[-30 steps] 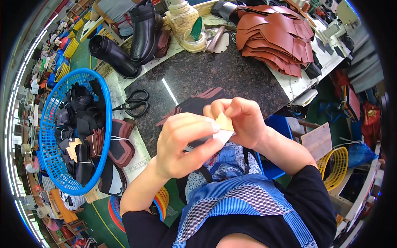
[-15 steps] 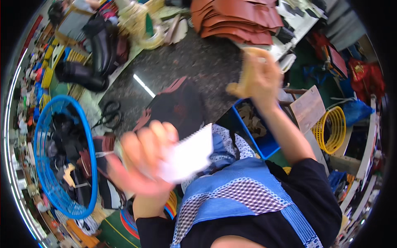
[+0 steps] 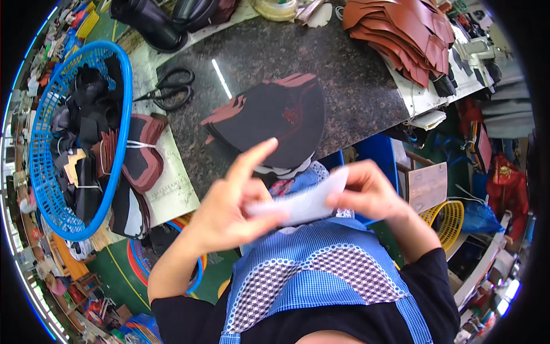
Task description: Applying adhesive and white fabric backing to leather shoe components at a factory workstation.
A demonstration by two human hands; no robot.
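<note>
A small white sheet-like piece (image 3: 312, 200), blurred, is stretched between my two hands in front of the apron (image 3: 321, 264). My left hand (image 3: 238, 198) grips its left end at the thumb, the index finger pointing up and away. The right end is pinched between the thumb and fingers of my right hand (image 3: 366, 186). Just beyond my hands, a fanned stack of black cut pieces (image 3: 286, 123) with reddish-brown edges lies on the dark speckled slab (image 3: 355, 74).
Black-handled scissors (image 3: 172, 89) lie left of the stack. A blue basket (image 3: 123, 132) holds dark pieces, beside tied reddish-brown and black bundles (image 3: 143, 157). Brown leather pieces (image 3: 401, 34) are piled at the far right, black boots (image 3: 152, 26) at the far left. A blue bin (image 3: 378, 152) stands below the slab's right edge.
My right hand has come down from the slab's right side and taken hold of the white piece's right end. My left hand still holds it, now nearer the apron. The view has shifted.
</note>
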